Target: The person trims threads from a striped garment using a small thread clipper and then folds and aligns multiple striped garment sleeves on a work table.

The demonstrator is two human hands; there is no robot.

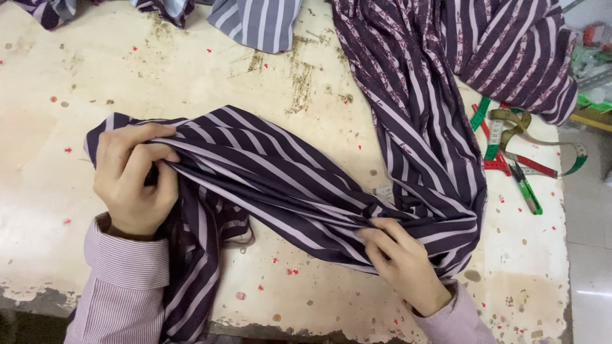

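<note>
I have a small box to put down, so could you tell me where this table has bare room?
The widest bare patch of the table is at far left, above the left hand. A smaller patch lies centre-top, between the striped fabric and the grey striped cloth. The right edge is crowded with the measuring tape and green snips.

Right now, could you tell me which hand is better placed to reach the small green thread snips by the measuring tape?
The right hand, probably. It pinches the striped fabric near the table's right side, closer to the green snips beside the measuring tape. The left hand grips the fabric's far left end.
</note>
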